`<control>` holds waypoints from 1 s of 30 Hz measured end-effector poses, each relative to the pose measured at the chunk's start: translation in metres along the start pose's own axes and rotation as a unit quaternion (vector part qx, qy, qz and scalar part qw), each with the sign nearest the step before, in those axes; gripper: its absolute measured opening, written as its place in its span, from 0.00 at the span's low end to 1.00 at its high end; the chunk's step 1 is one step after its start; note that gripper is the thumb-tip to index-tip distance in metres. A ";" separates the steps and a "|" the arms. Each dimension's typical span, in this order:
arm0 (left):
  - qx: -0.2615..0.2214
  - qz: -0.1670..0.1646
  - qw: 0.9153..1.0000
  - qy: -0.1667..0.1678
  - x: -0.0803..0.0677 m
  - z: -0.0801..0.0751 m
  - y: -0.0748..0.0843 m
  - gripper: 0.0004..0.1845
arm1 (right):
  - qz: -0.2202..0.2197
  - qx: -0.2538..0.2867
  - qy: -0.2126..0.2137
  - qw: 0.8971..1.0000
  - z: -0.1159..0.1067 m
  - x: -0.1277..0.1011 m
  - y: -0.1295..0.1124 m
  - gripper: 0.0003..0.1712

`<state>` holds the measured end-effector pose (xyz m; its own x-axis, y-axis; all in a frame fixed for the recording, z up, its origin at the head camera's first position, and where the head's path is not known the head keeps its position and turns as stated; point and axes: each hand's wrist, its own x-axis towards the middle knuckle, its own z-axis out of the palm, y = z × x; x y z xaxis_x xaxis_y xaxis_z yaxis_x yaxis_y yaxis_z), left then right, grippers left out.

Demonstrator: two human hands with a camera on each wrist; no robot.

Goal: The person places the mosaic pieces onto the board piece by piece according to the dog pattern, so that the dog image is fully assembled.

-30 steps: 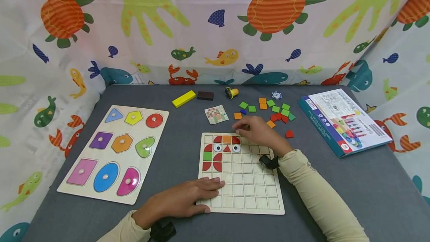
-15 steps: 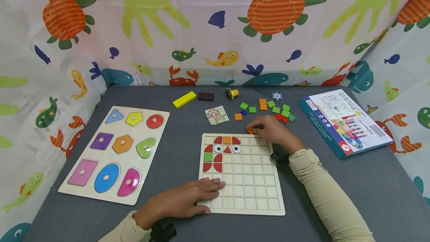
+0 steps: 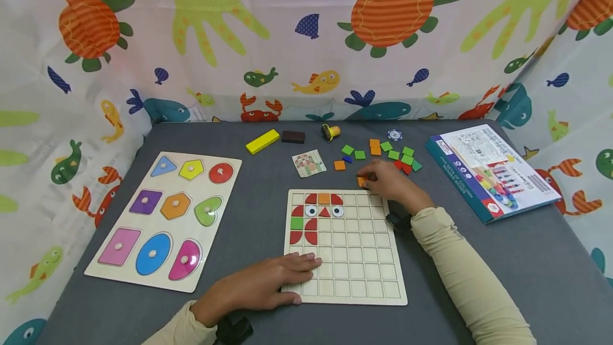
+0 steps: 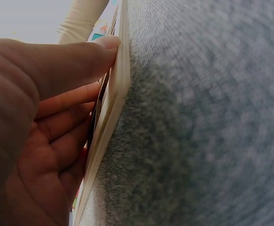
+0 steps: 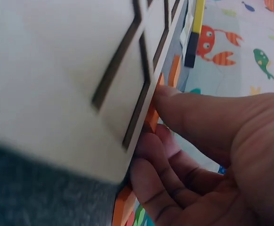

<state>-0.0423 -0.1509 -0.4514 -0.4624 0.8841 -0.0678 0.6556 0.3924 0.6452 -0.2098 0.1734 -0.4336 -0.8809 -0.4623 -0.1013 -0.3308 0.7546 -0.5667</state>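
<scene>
My left hand rests flat with its fingers on the lower left corner of a pale wooden grid board; in the left wrist view the thumb lies along the board's edge. Just past the board's far edge, my right hand pinches an orange square tile. The right wrist view shows that orange tile between thumb and fingers. Red quarter-round tiles, a green square tile, an orange square tile, a red triangle and two eye tiles fill cells at the board's upper left.
Loose green tiles, orange tiles and red tiles lie beyond my right hand. A picture card lies behind the board. At left is a knobbed shape puzzle; a flat box lies right.
My right hand has moved right from over the board's far edge to just behind it. An orange tile now shows at its fingertips. The left hand stays put.
</scene>
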 end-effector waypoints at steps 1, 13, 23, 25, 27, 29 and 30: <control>0.004 0.002 1.000 0.001 0.000 0.000 -0.001 0.30 | 0.001 -0.002 0.000 1.000 -0.001 0.000 0.001 0.15; -0.001 -0.003 1.000 -0.002 0.000 0.000 0.000 0.31 | 0.004 0.012 0.018 1.000 -0.005 -0.009 0.009 0.09; -0.005 0.009 1.000 0.003 -0.001 0.001 -0.002 0.30 | -0.031 0.053 0.031 0.998 -0.006 -0.021 -0.012 0.10; -0.006 0.009 1.000 0.002 -0.001 0.000 -0.002 0.30 | -0.050 0.077 0.017 0.996 -0.004 -0.025 -0.018 0.09; -0.007 0.007 1.000 0.000 -0.001 0.000 -0.002 0.31 | -0.065 0.094 0.001 0.993 -0.001 -0.028 -0.024 0.09; -0.008 0.005 1.000 -0.002 -0.001 0.000 -0.002 0.31 | -0.078 0.098 -0.006 0.992 0.002 -0.031 -0.028 0.09; -0.008 0.004 1.000 -0.003 0.000 0.000 -0.002 0.31 | -0.083 0.099 -0.007 0.992 0.004 -0.032 -0.030 0.09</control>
<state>-0.0436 -0.1521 -0.4528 -0.4532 0.8889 -0.0662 0.6504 0.3806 0.6574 -0.1699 0.1634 -0.4166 -0.8142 -0.5805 -0.0036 -0.3971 0.5615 -0.7260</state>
